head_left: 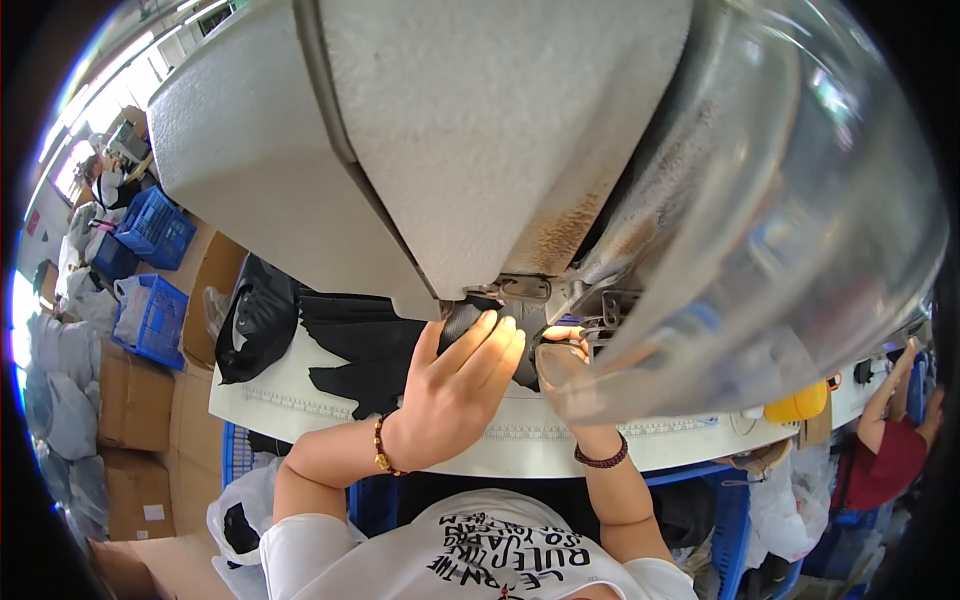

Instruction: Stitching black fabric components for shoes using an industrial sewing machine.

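Observation:
My left hand (455,395) lies with its fingers stretched out over a dark piece of fabric (462,318), right under the head of a grey sewing machine (500,130). Its thumb rests at the fabric's left side. Across the small metal parts (525,288) at the sewing point is my right hand (568,375). Its fingers are curled; a clear plastic cover (720,290) partly veils them, and what they hold cannot be made out. Black fabric pieces (355,325) fan out on the white table (530,450) to the left of my left hand.
A black bundle (258,315) lies at the table's left end. Cardboard boxes (135,395), blue crates (155,320) and plastic bags stand on the left floor. A yellow object (797,402) sits at the right. Another person in a red top (885,460) works at far right.

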The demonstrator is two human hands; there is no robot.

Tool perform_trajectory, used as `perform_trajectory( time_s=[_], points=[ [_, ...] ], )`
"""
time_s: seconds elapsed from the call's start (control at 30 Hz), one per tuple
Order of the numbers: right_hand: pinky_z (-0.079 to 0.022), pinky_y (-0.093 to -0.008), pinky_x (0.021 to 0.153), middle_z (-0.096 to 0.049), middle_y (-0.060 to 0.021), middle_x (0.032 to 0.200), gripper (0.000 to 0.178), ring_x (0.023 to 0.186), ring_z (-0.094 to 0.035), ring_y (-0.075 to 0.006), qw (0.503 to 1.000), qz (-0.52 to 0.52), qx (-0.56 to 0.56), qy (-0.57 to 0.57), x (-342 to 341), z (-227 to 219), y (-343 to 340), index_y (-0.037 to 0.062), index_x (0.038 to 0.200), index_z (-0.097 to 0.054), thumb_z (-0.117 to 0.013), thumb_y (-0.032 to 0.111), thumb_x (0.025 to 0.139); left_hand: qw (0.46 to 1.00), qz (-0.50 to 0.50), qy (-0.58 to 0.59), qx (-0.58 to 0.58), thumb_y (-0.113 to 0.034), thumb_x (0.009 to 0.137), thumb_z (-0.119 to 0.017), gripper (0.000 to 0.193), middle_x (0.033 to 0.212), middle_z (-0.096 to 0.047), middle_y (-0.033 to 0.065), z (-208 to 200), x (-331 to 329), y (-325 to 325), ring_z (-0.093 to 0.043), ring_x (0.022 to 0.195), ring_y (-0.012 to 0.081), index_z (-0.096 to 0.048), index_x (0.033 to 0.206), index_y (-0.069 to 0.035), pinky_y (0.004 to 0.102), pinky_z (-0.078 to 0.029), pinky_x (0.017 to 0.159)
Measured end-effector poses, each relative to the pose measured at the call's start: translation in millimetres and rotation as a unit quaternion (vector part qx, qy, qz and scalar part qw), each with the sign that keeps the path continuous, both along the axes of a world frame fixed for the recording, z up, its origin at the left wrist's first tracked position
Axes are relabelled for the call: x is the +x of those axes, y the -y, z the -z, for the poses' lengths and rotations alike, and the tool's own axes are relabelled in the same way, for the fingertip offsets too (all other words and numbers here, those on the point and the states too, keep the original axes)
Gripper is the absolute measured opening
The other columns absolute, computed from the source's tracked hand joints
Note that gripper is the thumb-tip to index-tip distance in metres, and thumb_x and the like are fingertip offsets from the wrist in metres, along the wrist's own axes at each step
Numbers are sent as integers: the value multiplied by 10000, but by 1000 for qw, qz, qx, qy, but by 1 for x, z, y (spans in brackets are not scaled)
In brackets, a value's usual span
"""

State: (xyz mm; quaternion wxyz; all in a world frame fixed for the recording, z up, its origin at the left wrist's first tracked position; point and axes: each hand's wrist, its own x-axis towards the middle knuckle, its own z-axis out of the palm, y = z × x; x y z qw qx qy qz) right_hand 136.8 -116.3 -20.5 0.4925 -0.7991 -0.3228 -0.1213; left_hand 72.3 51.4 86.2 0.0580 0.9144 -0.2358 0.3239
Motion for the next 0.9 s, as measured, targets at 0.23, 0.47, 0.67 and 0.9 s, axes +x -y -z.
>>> perform_trajectory(
  time_s=[0.23, 0.47, 0.67, 0.9],
  points=[
    [-474, -392, 743, -611, -141, 928, 189, 827, -592, -301, 984, 69, -54, 153, 5, 4, 0, 6, 884, -630, -600, -19, 699, 1000, -13, 15, -6, -48, 651, -595, 319, 880, -533, 60, -1, 8, -1, -607, 920, 177, -623, 964, 4, 311, -361, 659],
    [-478, -388, 713, -616, -127, 918, 182, 813, -598, -297, 981, 29, 161, -107, 2, -13, -13, 19, 884, -635, -604, -9, 707, 999, -25, 4, -33, -46, 643, -617, 357, 846, -503, 26, 3, 10, -1, -594, 865, 143, -628, 1000, -31, 297, -309, 619],
    [-457, -299, 764, -558, -48, 1018, 146, 902, -525, -161, 971, -27, 185, -148, -12, -43, -17, 27, 1016, -563, -519, 54, 880, 996, -84, -12, -31, -64, 643, -627, 392, 910, -494, -1, 2, 8, -1, -530, 890, 152, -640, 1034, -98, 390, -293, 714],
    [-372, -238, 544, -505, -32, 673, 81, 642, -432, -83, 914, -3, 350, -205, -23, -49, -38, -24, 667, -530, -451, -32, 651, 996, -75, -34, -16, -51, 639, -610, 435, 903, -488, -8, -3, 8, -4, -499, 853, 170, -626, 1068, -118, 423, -282, 736]
  ],
)
